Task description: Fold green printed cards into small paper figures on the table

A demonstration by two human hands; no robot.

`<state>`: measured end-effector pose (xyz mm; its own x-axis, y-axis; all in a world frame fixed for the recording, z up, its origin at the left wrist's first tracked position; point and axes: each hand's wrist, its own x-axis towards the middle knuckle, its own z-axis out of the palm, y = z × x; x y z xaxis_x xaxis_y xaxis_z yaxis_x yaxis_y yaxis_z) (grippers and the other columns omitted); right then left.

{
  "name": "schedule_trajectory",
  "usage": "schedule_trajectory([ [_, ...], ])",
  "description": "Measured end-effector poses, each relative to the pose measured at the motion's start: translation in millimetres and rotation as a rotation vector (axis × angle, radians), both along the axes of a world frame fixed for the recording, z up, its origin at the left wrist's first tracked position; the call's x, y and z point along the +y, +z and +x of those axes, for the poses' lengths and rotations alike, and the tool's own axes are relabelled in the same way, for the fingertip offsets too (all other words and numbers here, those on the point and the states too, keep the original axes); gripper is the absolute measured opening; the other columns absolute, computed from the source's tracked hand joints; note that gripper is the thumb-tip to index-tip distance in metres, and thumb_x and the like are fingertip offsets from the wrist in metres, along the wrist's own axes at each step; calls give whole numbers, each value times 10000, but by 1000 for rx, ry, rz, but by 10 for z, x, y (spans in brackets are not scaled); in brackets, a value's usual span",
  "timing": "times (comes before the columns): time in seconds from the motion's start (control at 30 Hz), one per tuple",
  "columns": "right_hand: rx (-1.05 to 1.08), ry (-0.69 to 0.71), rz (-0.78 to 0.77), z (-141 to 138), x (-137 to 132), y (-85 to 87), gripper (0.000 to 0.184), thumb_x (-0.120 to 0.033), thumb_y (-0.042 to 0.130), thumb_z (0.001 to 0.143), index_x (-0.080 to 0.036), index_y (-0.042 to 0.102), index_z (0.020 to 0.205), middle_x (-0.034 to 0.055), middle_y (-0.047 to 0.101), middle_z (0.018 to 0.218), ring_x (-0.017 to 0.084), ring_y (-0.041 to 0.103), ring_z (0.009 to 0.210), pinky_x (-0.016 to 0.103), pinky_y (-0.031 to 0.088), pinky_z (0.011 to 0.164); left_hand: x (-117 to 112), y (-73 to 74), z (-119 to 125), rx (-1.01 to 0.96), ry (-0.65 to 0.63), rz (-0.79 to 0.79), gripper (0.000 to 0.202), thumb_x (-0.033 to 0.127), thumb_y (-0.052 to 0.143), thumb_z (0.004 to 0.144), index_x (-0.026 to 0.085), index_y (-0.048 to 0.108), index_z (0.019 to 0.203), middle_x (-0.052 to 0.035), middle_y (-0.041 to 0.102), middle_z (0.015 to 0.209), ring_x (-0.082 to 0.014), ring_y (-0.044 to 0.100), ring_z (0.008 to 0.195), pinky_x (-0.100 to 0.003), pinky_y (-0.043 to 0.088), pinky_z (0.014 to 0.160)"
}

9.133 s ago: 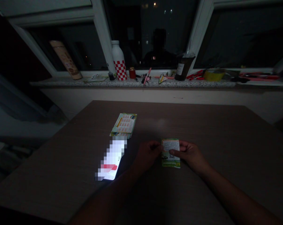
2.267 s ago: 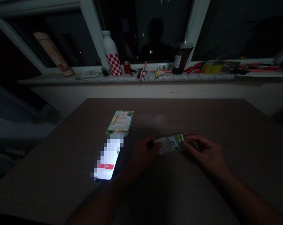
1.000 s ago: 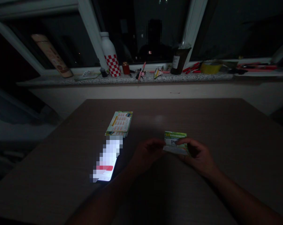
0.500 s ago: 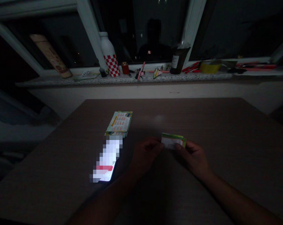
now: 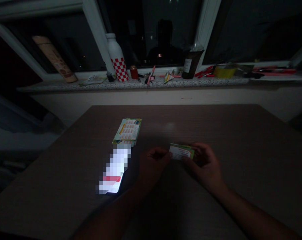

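Both my hands hold a small printed card [image 5: 180, 152], white with a green edge and red text; whether it is one card or a few together I cannot tell. My left hand [image 5: 153, 166] pinches its left end between thumb and fingers. At the other end, my right hand [image 5: 207, 166] has its thumb on the near face and its fingers behind. To the left lies a stack of similar cards [image 5: 127, 130], printed in green, white and orange. Just below that stack is a phone [image 5: 113, 185] with a lit, blurred screen.
The brown table [image 5: 241, 140] reaches to the wall under a window. On the stone sill [image 5: 85, 87] stand a checkered bottle [image 5: 119, 65], a tan flask [image 5: 55, 60], a small red jar [image 5: 133, 72], a dark bag [image 5: 191, 65] and a yellow roll [image 5: 224, 71].
The card has shifted slightly left. My right hand's fingers have risen and curled further behind it, and my left hand has moved a little left with it. The stack and phone stay put.
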<state>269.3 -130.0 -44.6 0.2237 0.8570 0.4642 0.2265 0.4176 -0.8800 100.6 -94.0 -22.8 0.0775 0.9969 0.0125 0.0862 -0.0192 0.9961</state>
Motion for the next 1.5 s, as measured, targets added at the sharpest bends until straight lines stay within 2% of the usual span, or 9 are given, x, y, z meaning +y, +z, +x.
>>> schedule_trajectory([
  [0.13, -541, -120, 310, 52, -27, 64, 477, -213, 744, 689, -256, 540, 1118, 118, 542, 1203, 304, 522, 1117, 495, 441, 919, 1, 43, 6, -19, 32, -4, 124, 240, 707, 655, 162, 611, 659, 25, 603, 625, -113, 554, 592, -227, 441, 565],
  [0.23, -819, -143, 426, 65, -36, 132, 413, -225, 723, 719, -257, 568, 1100, 101, 579, 1133, 303, 527, 1067, 505, 422, 896, -22, 58, 25, -7, 29, 1, 115, 217, 698, 656, 161, 599, 649, 32, 583, 611, -106, 535, 582, -219, 430, 558],
  [0.33, -926, -132, 444, 40, -20, 164, 342, -224, 693, 756, -229, 592, 1083, 90, 640, 1032, 275, 566, 973, 490, 416, 869, -53, 32, 31, -14, -15, 30, 129, 221, 707, 668, 156, 595, 667, 28, 583, 631, -104, 534, 601, -219, 434, 583],
  [0.5, -717, -67, 353, 7, 13, 152, 225, -170, 654, 774, -215, 641, 995, 54, 697, 885, 225, 615, 873, 423, 438, 831, -98, 8, -8, -139, -191, 79, 146, 267, 685, 738, 167, 624, 825, -18, 654, 809, -145, 601, 781, -265, 474, 733],
  [0.73, 29, 37, -230, -18, 2, 116, 120, -294, 687, 750, -205, 676, 830, 21, 692, 722, 139, 623, 593, 243, 487, 525, -83, 25, -37, 19, -173, 147, 196, 212, 680, 740, 174, 632, 926, -27, 643, 867, -153, 588, 823, -278, 461, 768],
  [0.83, 203, 170, -334, -50, -1, 116, 162, -313, 722, 710, -193, 686, 813, 13, 678, 675, 121, 608, 549, 219, 486, 496, -72, 0, -31, 18, -254, 181, 145, 230, 657, 766, 173, 650, 899, -26, 628, 851, -152, 578, 806, -270, 461, 741],
  [1.0, 216, 286, -322, -56, 3, 106, 164, -288, 740, 697, -202, 710, 833, 34, 686, 814, 132, 640, 684, 222, 527, 597, -75, -12, -33, 68, -282, 206, 134, 286, 607, 816, 167, 663, 789, -18, 610, 770, -136, 564, 732, -241, 435, 661],
  [1.2, 200, 144, -241, 4, 13, 90, 126, -276, 738, 697, -218, 729, 808, 34, 701, 805, 132, 635, 658, 220, 527, 567, -62, -1, -67, 76, -289, 213, 118, 277, 626, 805, 172, 656, 759, -6, 607, 747, -128, 571, 713, -231, 440, 648],
  [1.5, 79, 109, -203, 8, 10, 128, 96, -279, 719, 713, -222, 740, 787, 34, 720, 787, 156, 660, 666, 242, 541, 573, -65, -25, -98, 33, -260, 218, 103, 276, 630, 806, 182, 674, 801, -10, 629, 783, -130, 586, 742, -234, 458, 678],
])
